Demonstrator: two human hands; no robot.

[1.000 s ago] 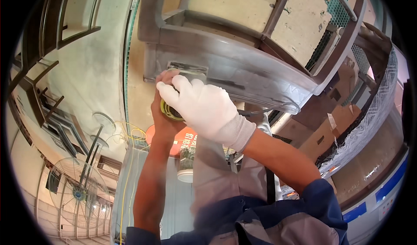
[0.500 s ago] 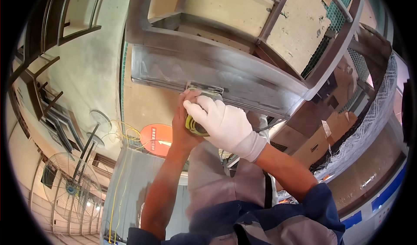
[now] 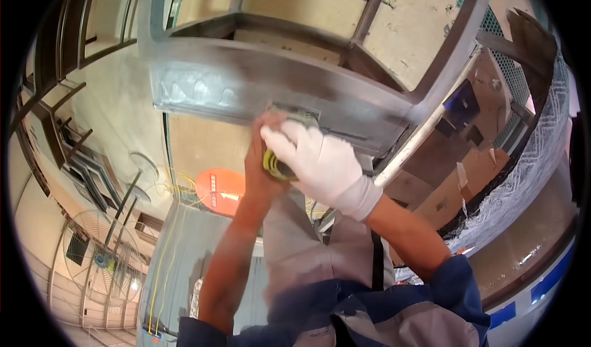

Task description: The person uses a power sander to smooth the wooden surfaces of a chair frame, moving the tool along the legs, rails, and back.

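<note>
Sander (image 3: 280, 163): compared with half a second earlier, it had moved to the right along the grey-brown board (image 3: 209, 88), while the wooden frame (image 3: 265, 56) had slid leftward in my view.
Sander's place: it was near the middle of the board, at the lower edge, and its flat plate (image 3: 298, 110) seemed to touch the surface.
Left hand (image 3: 260, 156): bare, it was grasping the left side of the sander; its fingers were blurred.
Right hand (image 3: 320, 165): in a white glove, it was wrapped over the top, close against my left hand.
Sander's weight: I judged it moderately heavy, stiff and not fragile, and likely to shake in the hold.
Sander's grip: the rounded body was the good place to hold, one hand at the side and one over the top, with fingers away from the plate.
Board: I judged it hard and stiff, perhaps slippery if there was dust; its face could scratch if the plate tilted.
Nearby: a red round panel (image 3: 212, 193) was below, apart from the sander.
</note>
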